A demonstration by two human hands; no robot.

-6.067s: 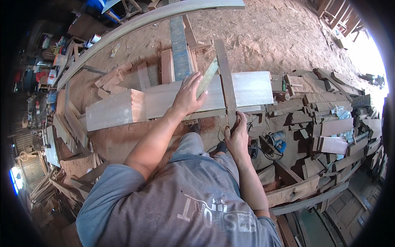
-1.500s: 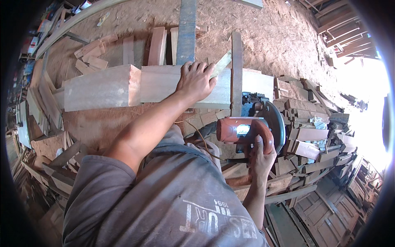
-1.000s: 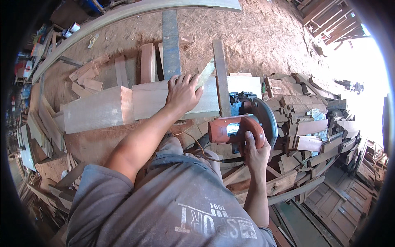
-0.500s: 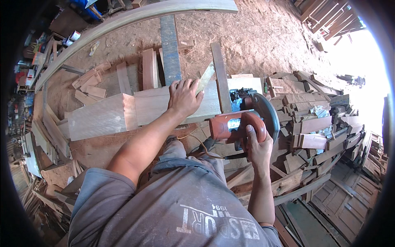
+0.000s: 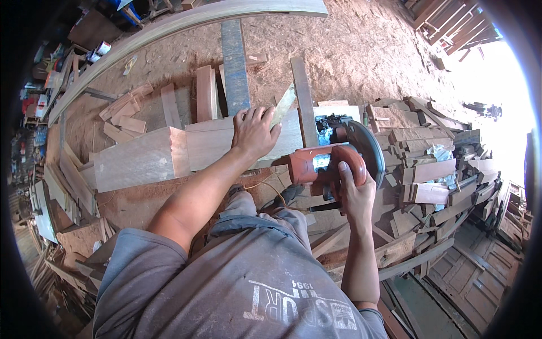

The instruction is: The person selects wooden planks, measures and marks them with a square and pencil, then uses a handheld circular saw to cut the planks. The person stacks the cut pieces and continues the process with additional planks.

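A red-handled circular saw (image 5: 327, 161) with a dark round blade guard is in my right hand (image 5: 358, 195), whose fingers wrap its rear handle. The saw rests at the right part of a pale board (image 5: 212, 140), beside a dark brown wooden strip (image 5: 304, 99) that lies across the board. My left hand (image 5: 255, 133) is closed over a pale slanted strip (image 5: 284, 104) and bears down on the board. The slanted strip comes out between thumb and forefinger and runs up to the dark strip. The saw's blade is hidden from view.
A wide angled board (image 5: 135, 160) lies at the left end of the pale board. Beyond stand a blue-stained plank (image 5: 234, 65) and a long curved-looking beam (image 5: 169, 28). Stacked offcuts (image 5: 432, 172) fill the right side. A power cord (image 5: 274, 189) hangs near my feet.
The saw and my right hand have shifted very slightly forward and to the right. My left hand and the strips stay nearly in place.
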